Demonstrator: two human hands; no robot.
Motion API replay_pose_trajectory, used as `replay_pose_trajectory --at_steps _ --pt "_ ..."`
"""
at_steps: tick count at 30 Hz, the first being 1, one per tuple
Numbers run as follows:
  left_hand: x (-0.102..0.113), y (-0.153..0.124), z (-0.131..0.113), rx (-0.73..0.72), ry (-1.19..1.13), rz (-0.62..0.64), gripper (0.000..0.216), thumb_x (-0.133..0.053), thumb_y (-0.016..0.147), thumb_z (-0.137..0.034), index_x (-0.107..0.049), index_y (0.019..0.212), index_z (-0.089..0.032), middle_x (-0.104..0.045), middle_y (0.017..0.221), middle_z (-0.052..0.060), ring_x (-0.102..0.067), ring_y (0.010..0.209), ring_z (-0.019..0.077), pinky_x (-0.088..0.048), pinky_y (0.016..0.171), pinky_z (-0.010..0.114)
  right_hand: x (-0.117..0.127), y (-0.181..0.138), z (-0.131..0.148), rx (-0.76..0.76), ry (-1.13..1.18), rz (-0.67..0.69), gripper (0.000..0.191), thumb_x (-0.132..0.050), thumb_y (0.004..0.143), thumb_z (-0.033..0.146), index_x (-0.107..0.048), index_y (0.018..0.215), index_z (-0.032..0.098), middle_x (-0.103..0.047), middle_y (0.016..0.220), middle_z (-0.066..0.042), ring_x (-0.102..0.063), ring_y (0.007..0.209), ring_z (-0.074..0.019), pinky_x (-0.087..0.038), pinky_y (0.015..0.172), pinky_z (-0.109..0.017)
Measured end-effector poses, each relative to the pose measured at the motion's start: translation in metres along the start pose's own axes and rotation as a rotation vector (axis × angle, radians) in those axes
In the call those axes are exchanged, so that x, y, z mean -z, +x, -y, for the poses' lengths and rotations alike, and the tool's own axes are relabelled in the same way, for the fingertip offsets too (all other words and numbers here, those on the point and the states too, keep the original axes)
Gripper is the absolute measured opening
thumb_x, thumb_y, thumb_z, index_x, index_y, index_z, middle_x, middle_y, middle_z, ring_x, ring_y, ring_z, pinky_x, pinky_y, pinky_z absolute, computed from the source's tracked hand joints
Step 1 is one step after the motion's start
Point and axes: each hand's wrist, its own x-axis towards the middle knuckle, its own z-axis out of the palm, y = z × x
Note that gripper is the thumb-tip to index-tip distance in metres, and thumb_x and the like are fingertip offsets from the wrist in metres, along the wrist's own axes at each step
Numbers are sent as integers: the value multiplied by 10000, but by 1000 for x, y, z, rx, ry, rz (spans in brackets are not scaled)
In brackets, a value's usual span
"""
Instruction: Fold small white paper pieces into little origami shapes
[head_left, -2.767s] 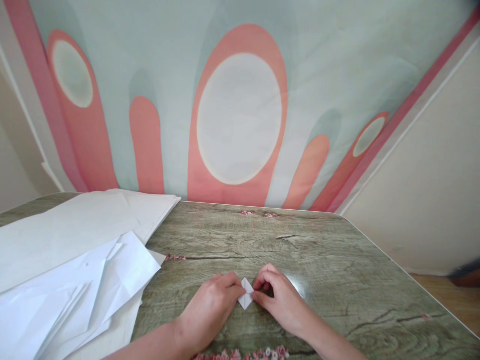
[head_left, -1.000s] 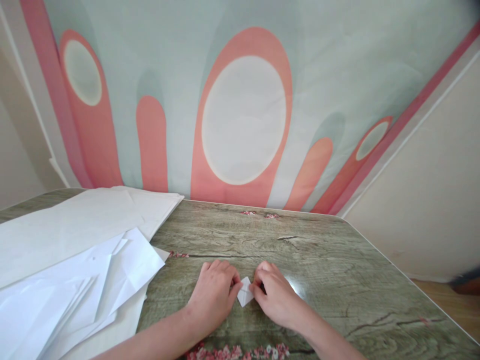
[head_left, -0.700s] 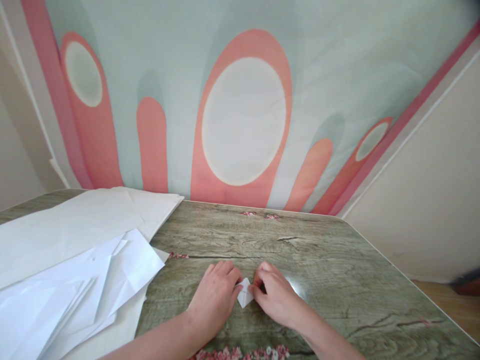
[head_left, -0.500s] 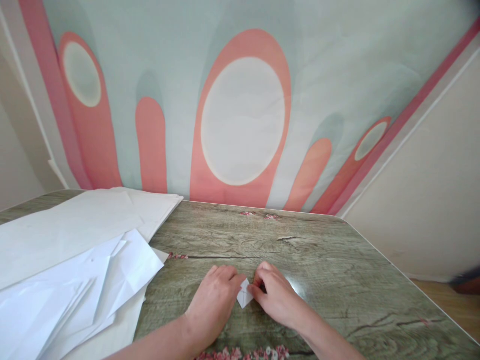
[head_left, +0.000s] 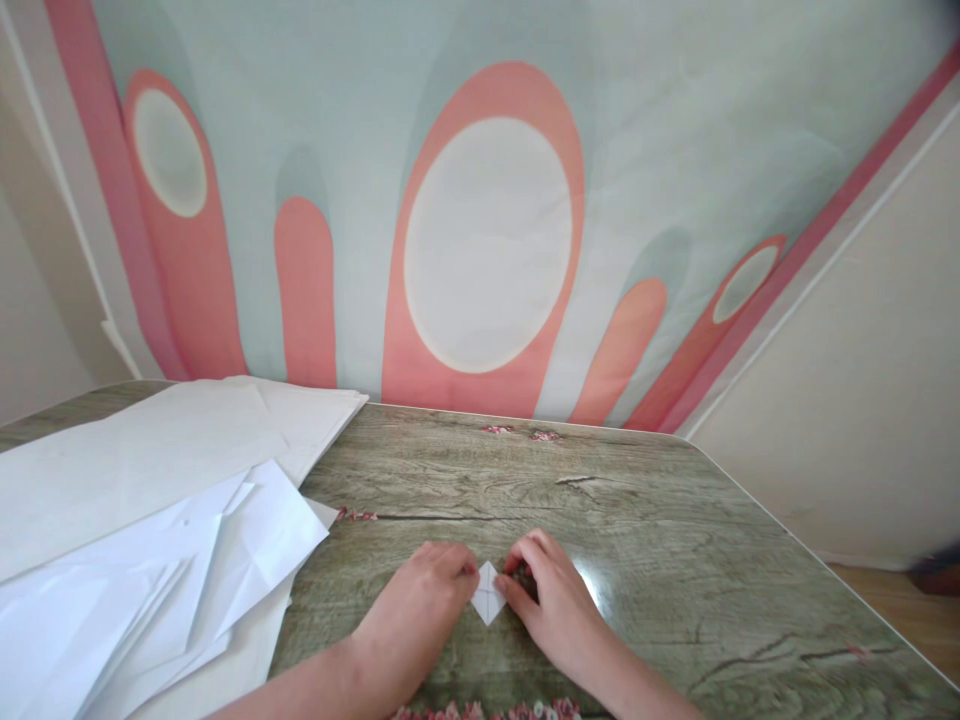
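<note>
A small folded piece of white paper (head_left: 488, 596), diamond-shaped with crease lines crossing its middle, is between my two hands over the table. My left hand (head_left: 427, 610) grips its left corner, the fingers curled and partly hiding that edge. On the opposite side, my right hand (head_left: 551, 600) pinches the right corner between thumb and fingers. The upper and lower points of the diamond show uncovered.
Loose white sheets (head_left: 262, 540) lie in an untidy pile at the left, on top of larger cream sheets (head_left: 150, 430). The wood-grain table (head_left: 637, 530) meets a patterned backdrop (head_left: 360, 200) at its far edge.
My left hand has shifted slightly left and down, so more of the paper's left and top shows. The paper now appears as a fuller diamond.
</note>
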Motion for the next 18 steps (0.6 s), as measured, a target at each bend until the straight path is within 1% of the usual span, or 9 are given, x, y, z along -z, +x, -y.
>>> replay_pose_trajectory --at_steps 2,5,8,11,14,18 --pt "2 1 5 -10 -78 -22 248 -473 856 -64 -688 869 -188 -664 916 51 -612 861 196 -461 809 293 -1 -3 2 15 -12 -12 33 -584 842 200 -567 824 221 -551 856 -16 -542 828 -193 -410 720 -293" --pt "9 2 10 -31 -176 -3 250 -474 871 -110 -699 817 -205 -672 903 32 -628 837 174 -469 778 249 -3 -5 5 44 -27 -23 48 -564 864 195 -591 847 232 -569 874 -17 -549 841 -197 -407 728 -303" --pt "12 3 12 -55 -194 5 239 -491 866 -115 -703 816 -214 -675 912 23 -631 843 171 -468 772 238 -3 -7 6 69 -38 -37 68 -564 872 192 -603 833 232 -574 854 -12 -553 826 -191 -405 725 -305" --pt "10 2 13 -63 -125 -1 237 -496 871 -102 -700 821 -210 -673 889 24 -628 831 175 -467 757 241 -4 -8 6 84 -61 -42 88 -570 872 183 -608 805 225 -568 823 -11 -550 792 -186 -404 711 -305" --pt "8 1 11 -77 -17 0 208 -505 877 -98 -686 841 -193 -669 871 32 -620 829 188 -466 769 271 -7 -9 4 113 -96 -45 110 -557 883 176 -613 798 220 -562 812 -15 -540 775 -186 -400 706 -310" --pt "10 -1 3 -114 107 47 174 -542 839 -60 -664 901 -168 -657 895 54 -609 854 214 -476 795 321 -11 -10 2 146 -150 -60 147 -519 906 188 -609 792 211 -558 827 -26 -525 767 -187 -396 702 -316"
